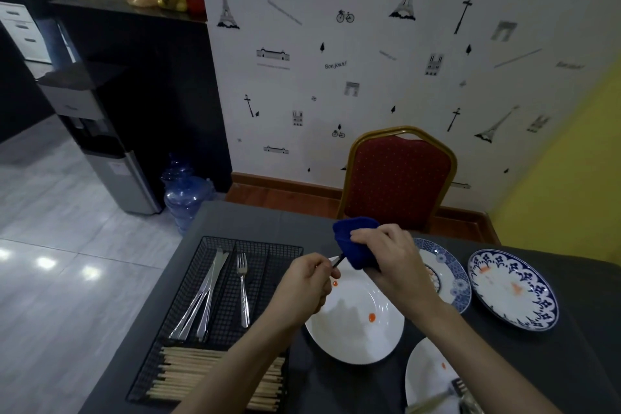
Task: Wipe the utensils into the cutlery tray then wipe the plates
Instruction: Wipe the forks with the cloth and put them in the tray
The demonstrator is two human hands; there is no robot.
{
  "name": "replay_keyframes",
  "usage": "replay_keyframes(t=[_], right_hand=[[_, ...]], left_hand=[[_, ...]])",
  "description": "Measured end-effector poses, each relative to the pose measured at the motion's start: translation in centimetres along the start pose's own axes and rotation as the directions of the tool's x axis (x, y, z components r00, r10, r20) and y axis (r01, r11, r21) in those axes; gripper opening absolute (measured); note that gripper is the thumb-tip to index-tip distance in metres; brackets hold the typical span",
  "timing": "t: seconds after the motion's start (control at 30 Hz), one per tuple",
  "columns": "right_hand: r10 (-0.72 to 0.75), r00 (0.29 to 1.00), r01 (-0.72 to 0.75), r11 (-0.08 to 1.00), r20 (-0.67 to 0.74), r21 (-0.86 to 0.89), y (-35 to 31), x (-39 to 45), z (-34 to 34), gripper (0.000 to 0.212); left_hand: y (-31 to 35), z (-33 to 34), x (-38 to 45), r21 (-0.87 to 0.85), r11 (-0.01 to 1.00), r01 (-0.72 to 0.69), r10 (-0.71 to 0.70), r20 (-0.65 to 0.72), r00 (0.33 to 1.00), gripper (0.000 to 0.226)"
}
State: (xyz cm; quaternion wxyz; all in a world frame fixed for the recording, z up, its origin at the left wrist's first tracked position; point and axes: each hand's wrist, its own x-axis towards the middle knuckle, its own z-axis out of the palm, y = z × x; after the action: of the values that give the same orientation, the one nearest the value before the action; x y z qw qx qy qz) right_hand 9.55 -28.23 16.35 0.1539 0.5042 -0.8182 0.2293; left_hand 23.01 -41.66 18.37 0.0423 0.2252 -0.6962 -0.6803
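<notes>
The left hand (307, 282) pinches the handle end of a utensil (337, 261), and the right hand (386, 254) grips a blue cloth (353, 242) folded around its other end, so I cannot tell if it is a fork, a knife or a spoon. Both hands are above the far edge of the white plate (356, 319), which has orange sauce spots. I judge the step is wiping this utensil. To do it well, the cloth should squeeze the metal firmly and be pulled along the whole working end, while the left hand turns the handle so every side is cleaned. Then the utensil should go to the black wire cutlery tray (208, 312), which is just to the left of the white plate; there knives (201, 302) and one fork (243, 289) already lie in separate compartments, and chopsticks (188, 373) lie in the near one. It is better to keep the clean end away from the sauce spots. Near the white plate, on the right, another plate (426, 376) with utensils (460, 393) waits.
</notes>
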Motion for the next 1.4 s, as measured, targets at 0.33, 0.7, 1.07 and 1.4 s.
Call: replay_keyframes(t=[0.33, 0.7, 1.07, 1.4], right_hand=[[-0.01, 1.0, 0.01, 1.0, 0.023, -0.01, 0.8, -0.9, 0.1, 0.059], [0.423, 0.906, -0.419, 0.88, 0.035, 0.223, 3.2, -2.3, 3.8, 0.032], [0.448, 0.863, -0.504, 0.799, 0.235, 0.326, 2.8, -6.4, 7.9, 0.032], [0.554, 0.82, -0.555, 0.706, 0.146, 0.44, 3.4, -10.0, 4.2, 0.022]], left_hand=[[-0.7, 0.0, -0.1, 0.004, 1.0, -0.008, 0.008, 0.036, 0.999, 0.028], [-9.9, -5.9, 0.9, 0.052, 0.989, 0.135, -0.098, -0.448, 0.889, 0.024], [-17.4, -10.5, 5.9, 0.446, 0.788, 0.425, -0.232, -0.424, 0.875, 0.02], [-15.1, -5.0, 6.2, 0.684, 0.728, 0.041, 0.18, -0.249, 0.952, 0.016]])
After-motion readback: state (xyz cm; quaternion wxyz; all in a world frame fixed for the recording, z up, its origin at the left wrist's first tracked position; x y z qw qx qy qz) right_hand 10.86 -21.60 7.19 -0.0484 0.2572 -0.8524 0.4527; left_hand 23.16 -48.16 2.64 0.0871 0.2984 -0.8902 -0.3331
